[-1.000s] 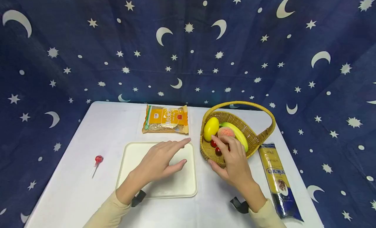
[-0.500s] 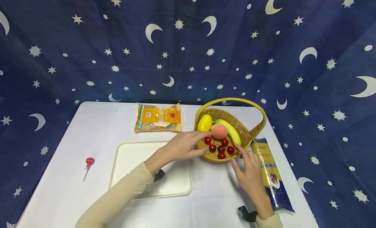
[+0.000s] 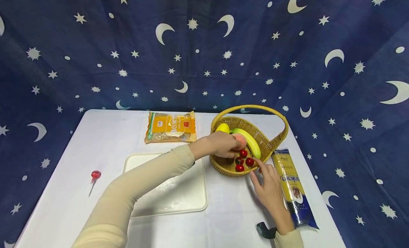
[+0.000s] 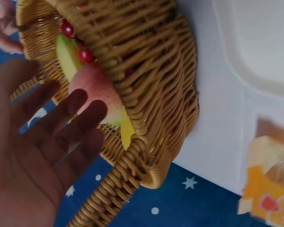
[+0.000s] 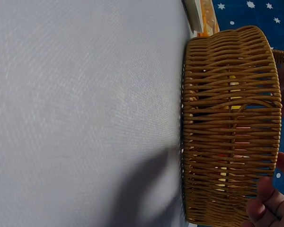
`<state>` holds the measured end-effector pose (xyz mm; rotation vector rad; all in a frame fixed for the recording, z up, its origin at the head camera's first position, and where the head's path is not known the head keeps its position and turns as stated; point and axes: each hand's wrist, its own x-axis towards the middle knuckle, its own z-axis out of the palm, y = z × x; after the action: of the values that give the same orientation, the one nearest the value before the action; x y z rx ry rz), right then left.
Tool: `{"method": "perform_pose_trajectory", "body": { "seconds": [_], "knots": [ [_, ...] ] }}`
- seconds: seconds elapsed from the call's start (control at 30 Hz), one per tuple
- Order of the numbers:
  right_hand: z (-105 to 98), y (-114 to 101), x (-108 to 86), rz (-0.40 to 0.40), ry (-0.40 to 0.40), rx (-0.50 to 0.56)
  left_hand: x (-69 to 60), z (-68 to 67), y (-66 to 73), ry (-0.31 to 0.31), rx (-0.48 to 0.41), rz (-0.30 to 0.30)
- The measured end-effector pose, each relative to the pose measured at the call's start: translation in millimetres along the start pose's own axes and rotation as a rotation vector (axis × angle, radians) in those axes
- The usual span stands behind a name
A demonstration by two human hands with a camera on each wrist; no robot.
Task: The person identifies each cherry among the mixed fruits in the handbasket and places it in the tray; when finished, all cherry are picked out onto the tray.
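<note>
A wicker basket [image 3: 230, 171] with an arched handle holds a yellow lemon-shaped fruit [image 3: 222, 128], a banana [image 3: 252, 145], a pink peach [image 3: 240, 141] and several red cherries [image 3: 249, 161]. My left hand [image 3: 222, 144] reaches over the basket's left side to the peach. In the left wrist view, its fingers [image 4: 87, 116] are spread and lightly bent before the peach [image 4: 97, 90], not closed round it. At the basket's front right, my right hand [image 3: 271, 187] holds the rim between thumb and fingers. The right wrist view shows fingertips [image 5: 270, 194] against the woven wall.
A cream tray [image 3: 172, 191] lies left of the basket, partly under my left forearm. Behind it is an orange food packet [image 3: 170, 127]. A red lollipop [image 3: 95, 174] lies at the left. Along the right edge rests a long yellow-and-blue packet [image 3: 295, 189].
My left hand has moved right from above the tray into the basket, to the peach. My right hand has shifted from over the fruit to the basket's front right rim.
</note>
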<state>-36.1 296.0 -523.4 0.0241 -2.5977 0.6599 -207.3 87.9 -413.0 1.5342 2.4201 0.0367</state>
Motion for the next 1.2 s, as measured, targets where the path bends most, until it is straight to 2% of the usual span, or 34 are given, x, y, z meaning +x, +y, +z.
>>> {"method": "perform_pose_trajectory", "body": {
  "seconds": [0.1, 0.2, 0.3, 0.4, 0.57, 0.9, 1.2],
  "knots": [
    [0, -1, 0.4, 0.012, -0.005, 0.003, 13.6, -3.1, 0.5, -0.076, 0.093, -0.012],
    [0, -2, 0.5, 0.015, -0.008, 0.005, 22.7, -3.8, -0.4, -0.137, 0.143, -0.037],
    [2, -4, 1.1, 0.004, -0.005, 0.008, 27.3, -1.8, -4.0, -0.197, 0.166, -0.049],
    [3, -4, 1.6, -0.006, 0.0, 0.006, 29.3, 0.7, -7.0, -0.226, 0.185, -0.041],
    [4, -3, 1.1, -0.013, 0.001, 0.001, 32.7, 8.1, -4.7, -0.235, 0.238, -0.037],
    [5, -2, -2.1, -0.01, 0.012, -0.002, 37.2, 23.1, 0.8, -0.198, 0.382, 0.005],
    [7, -3, -1.9, 0.015, 0.033, -0.025, 33.6, 19.3, 2.4, -0.207, 0.323, -0.027]
  ]
}}
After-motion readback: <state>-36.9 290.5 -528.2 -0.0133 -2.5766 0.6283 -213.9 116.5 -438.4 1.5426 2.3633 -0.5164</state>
